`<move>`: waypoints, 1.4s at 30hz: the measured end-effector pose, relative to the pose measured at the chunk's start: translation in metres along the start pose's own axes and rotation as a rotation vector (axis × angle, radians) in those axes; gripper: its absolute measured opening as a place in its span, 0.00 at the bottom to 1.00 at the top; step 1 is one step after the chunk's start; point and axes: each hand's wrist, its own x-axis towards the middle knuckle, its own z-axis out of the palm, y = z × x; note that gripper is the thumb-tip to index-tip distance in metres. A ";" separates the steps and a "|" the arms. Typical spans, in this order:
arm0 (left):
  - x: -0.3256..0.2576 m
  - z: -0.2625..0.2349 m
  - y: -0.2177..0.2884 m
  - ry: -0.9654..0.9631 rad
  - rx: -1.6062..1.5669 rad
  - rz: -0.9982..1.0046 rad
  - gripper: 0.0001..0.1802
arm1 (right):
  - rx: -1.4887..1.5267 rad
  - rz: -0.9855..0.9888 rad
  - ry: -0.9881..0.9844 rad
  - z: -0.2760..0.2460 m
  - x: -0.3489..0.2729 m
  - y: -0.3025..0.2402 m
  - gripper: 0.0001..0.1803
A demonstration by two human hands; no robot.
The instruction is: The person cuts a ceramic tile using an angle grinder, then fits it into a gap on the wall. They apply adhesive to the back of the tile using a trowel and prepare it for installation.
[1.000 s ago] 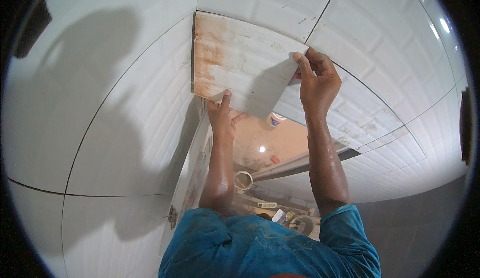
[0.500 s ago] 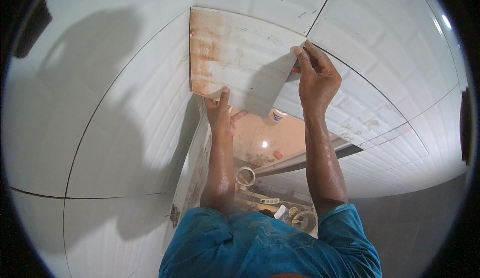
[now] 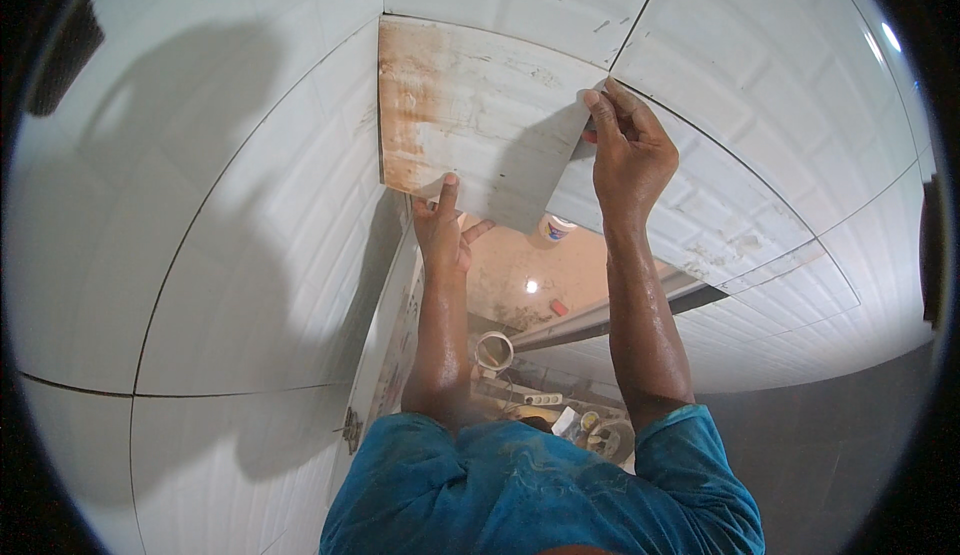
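A white wall tile (image 3: 470,120) with brown stains along its left side lies against the wall above the opening. My left hand (image 3: 440,227) supports its lower edge, index finger up on the face, thumb stretched sideways and other fingers at the edge. My right hand (image 3: 635,160) is closed in a pinch at the tile's upper right corner, beside the joint to the neighbouring tile (image 3: 690,220). A bit of something dark and red shows under its fingers; what it is, I cannot make out.
White tiled wall (image 3: 230,285) rises close on my left. Below, through the opening, are a white tub (image 3: 556,228), a small red object (image 3: 558,307), a bucket (image 3: 493,352), a power strip (image 3: 543,399) and a round container (image 3: 606,439) among clutter.
My right hand has shifted very slightly left along with a small movement of the view. Both hands keep their places at the stained tile.
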 end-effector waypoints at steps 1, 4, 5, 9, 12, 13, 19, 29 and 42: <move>0.001 -0.001 0.000 0.015 0.007 -0.003 0.37 | 0.000 0.002 -0.002 0.000 0.000 0.001 0.15; 0.002 -0.001 -0.002 -0.012 -0.004 -0.003 0.36 | 0.001 -0.018 0.014 0.000 0.001 0.006 0.15; 0.003 -0.002 -0.002 -0.026 -0.016 -0.007 0.36 | -0.018 -0.029 0.018 -0.001 0.001 0.007 0.15; 0.002 0.000 -0.001 -0.008 -0.002 -0.017 0.34 | -0.055 -0.078 0.023 0.000 0.002 0.010 0.15; 0.002 0.001 0.000 0.012 0.013 -0.018 0.34 | -0.091 -0.093 0.022 0.000 0.001 0.011 0.15; 0.002 0.000 -0.001 0.019 0.014 -0.015 0.35 | -0.117 -0.110 0.030 0.000 0.001 0.011 0.15; 0.012 -0.008 -0.008 0.037 0.108 0.036 0.40 | 0.072 0.061 0.027 0.000 0.001 0.016 0.16; 0.003 -0.001 -0.007 -0.100 0.093 0.023 0.47 | -0.011 -0.101 0.055 0.000 0.002 0.020 0.08; 0.014 -0.004 -0.009 -0.016 -0.002 0.016 0.38 | -0.050 -0.125 0.061 0.002 0.002 0.022 0.08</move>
